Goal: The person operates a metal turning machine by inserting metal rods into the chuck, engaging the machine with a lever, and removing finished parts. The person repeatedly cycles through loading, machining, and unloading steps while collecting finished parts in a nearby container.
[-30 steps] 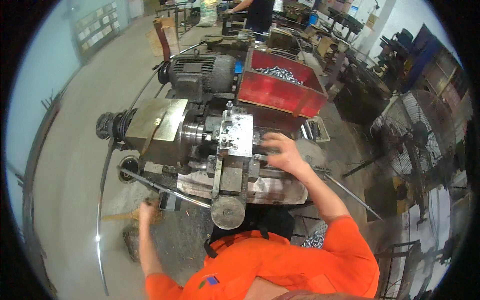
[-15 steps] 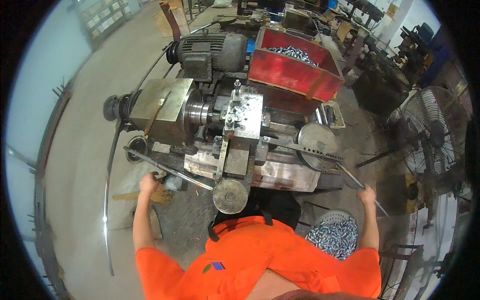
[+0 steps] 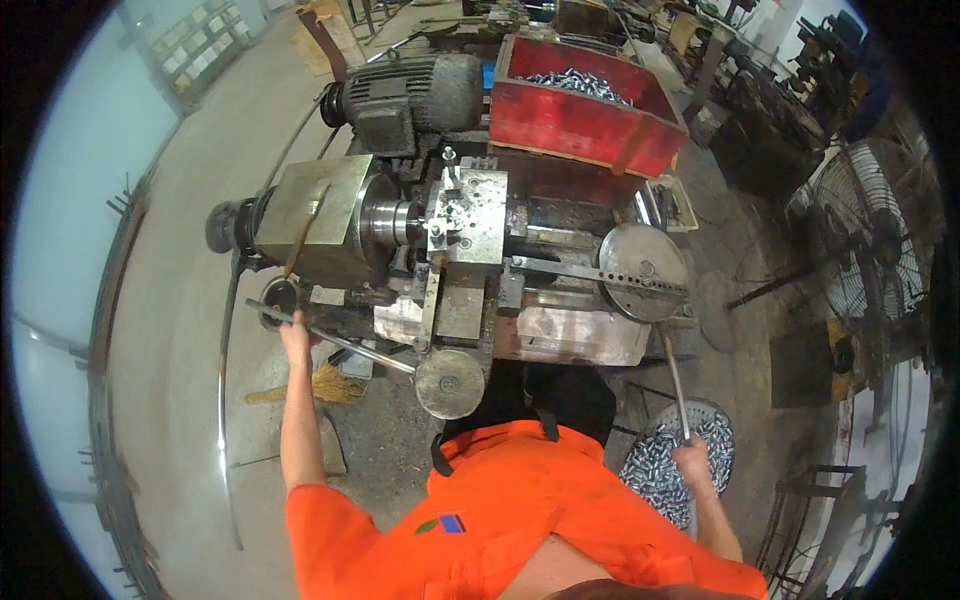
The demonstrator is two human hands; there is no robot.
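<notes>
A small lathe-like machine stands before me. My left hand (image 3: 297, 338) is at the outer part of a long metal lever (image 3: 372, 354), its fingers over the bar. That lever runs to a round metal knob (image 3: 449, 384) at the machine's front. My right hand (image 3: 691, 462) is wrapped round the lower end of a second lever rod (image 3: 677, 385), above a basket of small metal parts (image 3: 655, 468). The rod's upper end is by a round disc (image 3: 644, 272) and a perforated flat bar (image 3: 570, 271). Left of the tool block (image 3: 477, 215) is the spindle chuck (image 3: 388, 222).
A red bin (image 3: 580, 120) of small shiny parts stands behind the machine, right of a dirty motor (image 3: 415, 95). At the right is a fan (image 3: 870, 235). A straw brush (image 3: 325, 384) lies on the floor at left, near a long thin bar (image 3: 222, 400).
My left hand has moved up and onto the left lever. My right hand has pulled its lever rod down and left, so the rod now points toward me; the tool block has shifted slightly left.
</notes>
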